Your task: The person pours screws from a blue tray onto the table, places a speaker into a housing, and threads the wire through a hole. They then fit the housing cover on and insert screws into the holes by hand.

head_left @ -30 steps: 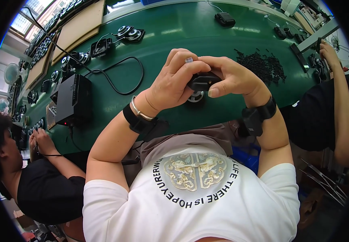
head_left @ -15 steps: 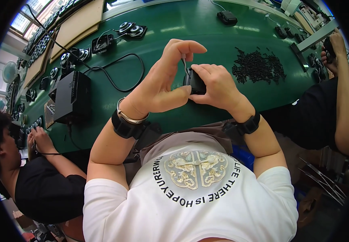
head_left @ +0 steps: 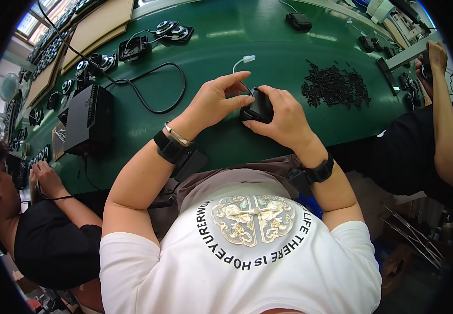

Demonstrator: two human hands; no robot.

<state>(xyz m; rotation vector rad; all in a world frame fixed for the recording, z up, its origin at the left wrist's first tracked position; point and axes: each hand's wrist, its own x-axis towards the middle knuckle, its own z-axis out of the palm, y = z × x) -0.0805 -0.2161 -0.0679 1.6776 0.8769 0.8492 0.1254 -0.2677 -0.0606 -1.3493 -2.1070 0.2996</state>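
Note:
Over the green bench (head_left: 226,47) both my hands meet on a small black part (head_left: 258,107). My right hand (head_left: 284,120) wraps its right side and holds it. My left hand (head_left: 217,99) pinches its top left edge with thumb and forefinger. A thin white wire with a white plug (head_left: 247,59) runs from the part toward the back of the bench. Black bands sit on both my wrists, plus a metal bracelet on the left one.
A heap of small black pieces (head_left: 335,86) lies right of my hands. A black box (head_left: 89,119) with a looping black cable (head_left: 158,99) stands at the left. Round black units (head_left: 169,30) line the far edge. Co-workers sit at left (head_left: 38,178) and right (head_left: 441,110).
Both hands have moved away from my body, out over the bench, still together on the black part. The white plug and wire now show beyond my fingers.

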